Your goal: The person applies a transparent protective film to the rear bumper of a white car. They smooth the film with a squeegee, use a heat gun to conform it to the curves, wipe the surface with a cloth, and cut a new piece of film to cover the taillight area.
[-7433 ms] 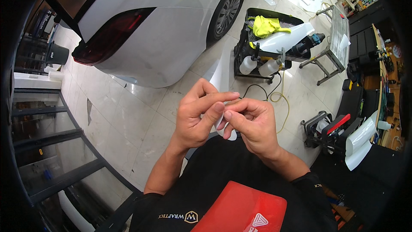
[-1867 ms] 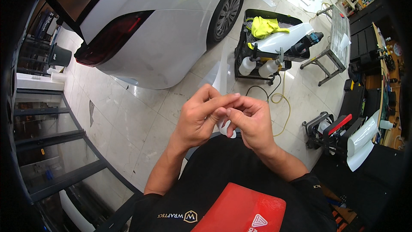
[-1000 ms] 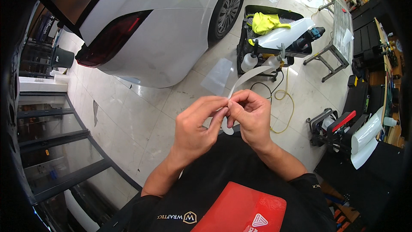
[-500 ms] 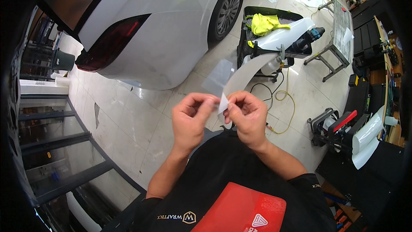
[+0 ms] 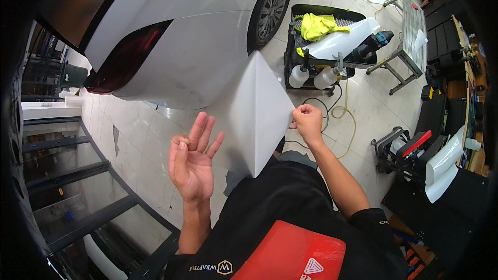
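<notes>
In front of me a white film sheet [image 5: 268,116] is spread into a diamond shape, with a straight fold or peel line down its middle. My right hand [image 5: 308,123] pinches its right corner between thumb and fingers. To the left of the line, a hazy, see-through layer [image 5: 237,119] stretches toward my left hand [image 5: 194,163]. Thumb and forefinger of that hand are pressed together at what looks like the layer's corner, though its edge there is hard to see. The other fingers of the left hand are spread upward.
A white car [image 5: 207,46] stands ahead, its tail light at left. Beyond the sheet is a black cart [image 5: 332,61] with a yellow cloth [image 5: 317,27], a heat-gun-like tool [image 5: 371,45] and spray bottles [image 5: 326,79]. A metal bench [image 5: 410,36] stands at right; hoses [image 5: 350,129] cross the floor.
My hands were together at a corner of the sheet and have moved apart, the left one leftward and the right slightly right. Between them the sheet has turned and spread wide.
</notes>
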